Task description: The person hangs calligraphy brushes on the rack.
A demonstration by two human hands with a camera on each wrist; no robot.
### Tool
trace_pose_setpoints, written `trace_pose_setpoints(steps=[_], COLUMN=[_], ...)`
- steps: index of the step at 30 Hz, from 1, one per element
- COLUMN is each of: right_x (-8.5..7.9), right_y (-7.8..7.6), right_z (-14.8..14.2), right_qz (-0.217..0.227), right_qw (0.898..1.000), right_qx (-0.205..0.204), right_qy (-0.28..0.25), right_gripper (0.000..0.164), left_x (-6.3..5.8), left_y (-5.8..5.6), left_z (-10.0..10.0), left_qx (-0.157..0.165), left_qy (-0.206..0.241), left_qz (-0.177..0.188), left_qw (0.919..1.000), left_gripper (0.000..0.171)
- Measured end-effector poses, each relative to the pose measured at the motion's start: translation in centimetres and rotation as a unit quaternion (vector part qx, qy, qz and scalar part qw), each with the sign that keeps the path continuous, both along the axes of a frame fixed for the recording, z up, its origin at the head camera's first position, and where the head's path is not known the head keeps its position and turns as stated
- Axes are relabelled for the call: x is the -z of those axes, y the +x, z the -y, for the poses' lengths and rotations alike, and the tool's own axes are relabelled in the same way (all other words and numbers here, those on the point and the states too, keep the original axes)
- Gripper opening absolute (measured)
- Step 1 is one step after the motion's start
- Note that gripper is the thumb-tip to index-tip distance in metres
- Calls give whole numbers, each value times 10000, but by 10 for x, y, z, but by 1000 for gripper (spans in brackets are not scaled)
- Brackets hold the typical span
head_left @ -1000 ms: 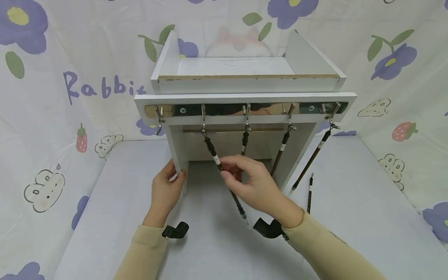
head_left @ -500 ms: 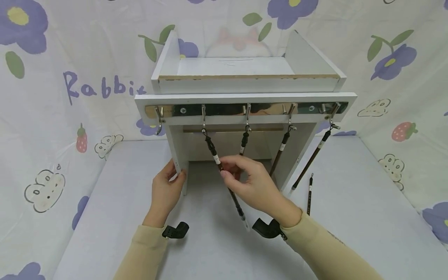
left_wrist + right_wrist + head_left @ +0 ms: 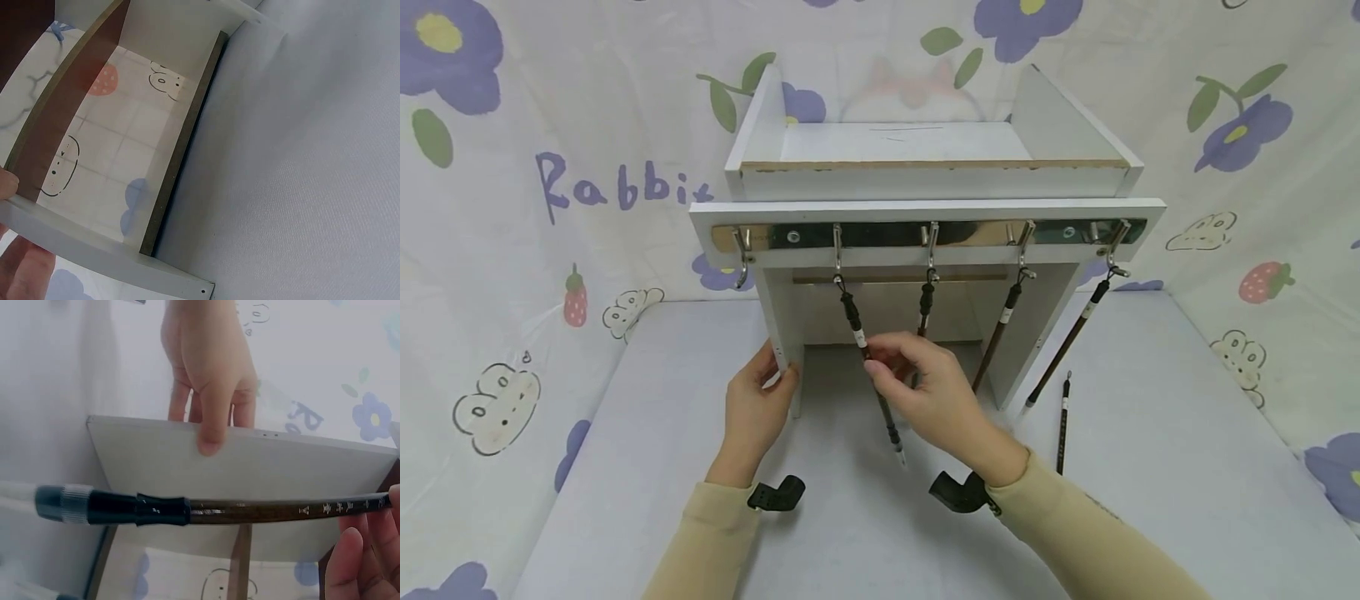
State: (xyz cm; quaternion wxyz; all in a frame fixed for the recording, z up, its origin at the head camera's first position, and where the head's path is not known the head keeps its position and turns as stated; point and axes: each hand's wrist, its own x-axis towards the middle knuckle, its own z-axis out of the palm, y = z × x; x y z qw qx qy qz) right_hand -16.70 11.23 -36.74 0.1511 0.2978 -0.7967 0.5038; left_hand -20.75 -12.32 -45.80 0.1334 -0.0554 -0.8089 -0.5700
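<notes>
A writing brush (image 3: 889, 421) with a brown, lettered handle hangs by its loop from the second hook (image 3: 838, 254) from the left. My right hand (image 3: 928, 392) pinches its upper handle between thumb and fingers. In the right wrist view the brush (image 3: 250, 511) spans the picture, its pale tip at the left edge. My left hand (image 3: 758, 421) grips the left side panel (image 3: 782, 333) of the white shelf, thumb on one face and fingers on the other. Three more brushes hang to the right: one (image 3: 927, 304) partly behind my right hand, another (image 3: 998, 337), and the rightmost (image 3: 1075, 329).
Nothing hangs on the leftmost hook (image 3: 742, 258). The hooks sit on a shiny strip (image 3: 880, 234) along the front of the white shelf (image 3: 925, 182). Another brush (image 3: 1063, 425) lies on the white tabletop (image 3: 1157, 467) at the right. A patterned cloth (image 3: 587, 108) covers the wall behind.
My right hand has shifted slightly left, and the lower end of the pinched brush has swung left with it. My left hand stays on the panel.
</notes>
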Motion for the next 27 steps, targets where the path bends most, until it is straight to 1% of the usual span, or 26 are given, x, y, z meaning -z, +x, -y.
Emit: trace_pose_setpoints(steps=[12,20,27], right_x=[5,5,5], right_y=[0,0,1], right_z=[11,10,8], right_qz=[48,58,71], right_qw=[9995,9994,9995], right_qx=[266,289,273], right_qy=[-168,-175,-162], right_gripper=[20,20,21], left_x=[-1,-2,0], left_y=[0,0,1], left_z=[1,0,-1], left_qx=[1,-12,5], left_qy=[14,-34,-88], left_qz=[-12,-34,-50], left_qw=[10000,10000,9999], left_gripper=[49,49,50])
